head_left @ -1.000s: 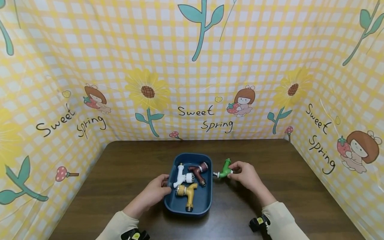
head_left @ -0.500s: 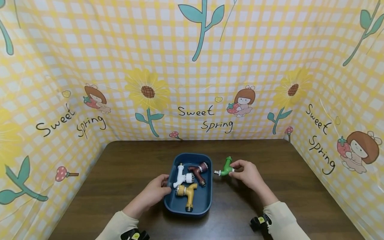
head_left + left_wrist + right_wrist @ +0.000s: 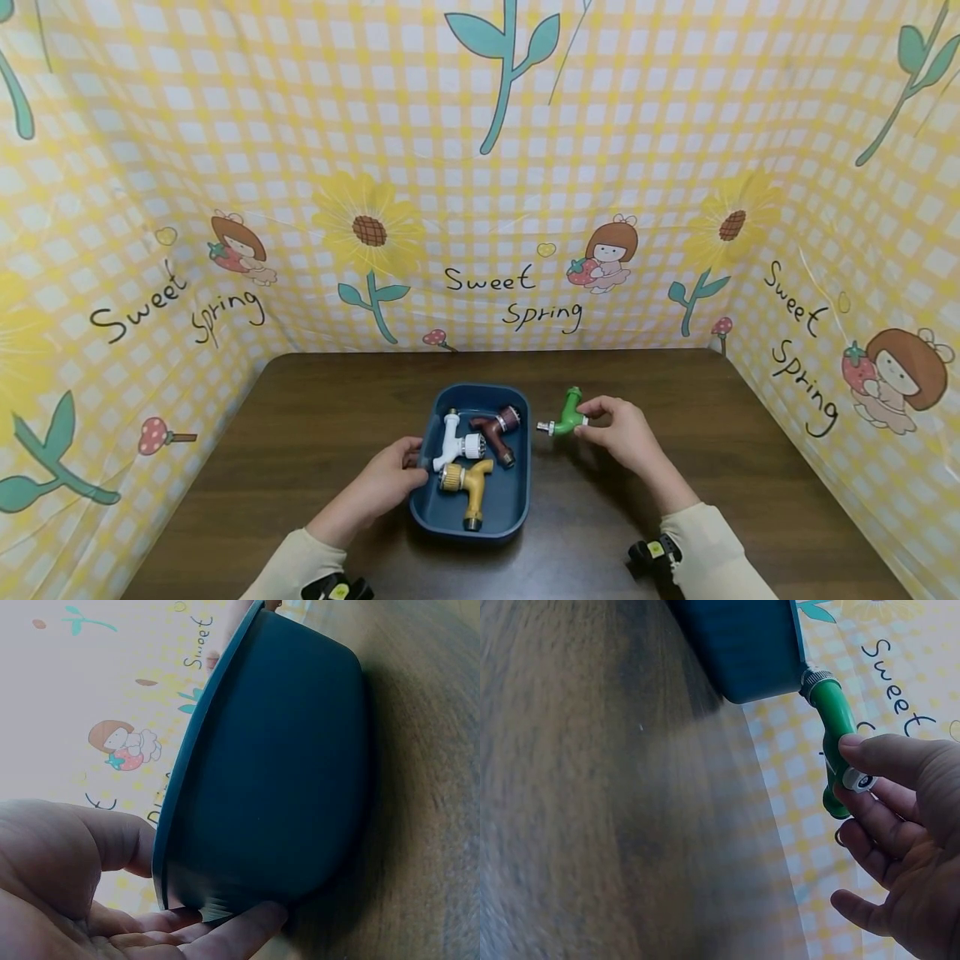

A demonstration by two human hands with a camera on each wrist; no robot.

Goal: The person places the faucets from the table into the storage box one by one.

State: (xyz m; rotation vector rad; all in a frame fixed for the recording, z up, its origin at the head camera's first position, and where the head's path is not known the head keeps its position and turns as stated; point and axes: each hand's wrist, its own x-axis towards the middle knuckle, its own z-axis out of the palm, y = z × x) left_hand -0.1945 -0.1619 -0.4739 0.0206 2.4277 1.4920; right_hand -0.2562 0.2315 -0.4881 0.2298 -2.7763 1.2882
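My left hand [image 3: 386, 479] grips the left side of a blue plastic tub [image 3: 506, 496], thumb at the rim and fingers against its outer wall [image 3: 277, 772]. Inside lie a white tap [image 3: 452, 442], a dark red tap [image 3: 495, 431] and a yellow tap [image 3: 474, 492]. To the right of the tub, my right hand [image 3: 622, 433] pinches a green tap [image 3: 567, 419] between thumb and fingers. The green tap's metal spout end points toward the tub. In the right wrist view, the green tap [image 3: 832, 709] is held above the table.
The dark wooden table [image 3: 322, 400] bears the tub. Checked cloth [image 3: 480, 192] with printed flowers and lettering encloses the table's back and both sides. A black camera strap sits on each wrist, over cream sleeves [image 3: 712, 550].
My right hand has lifted the green tap slightly, and it has shifted a little away and to the right. The left hand and the tub have stayed put.
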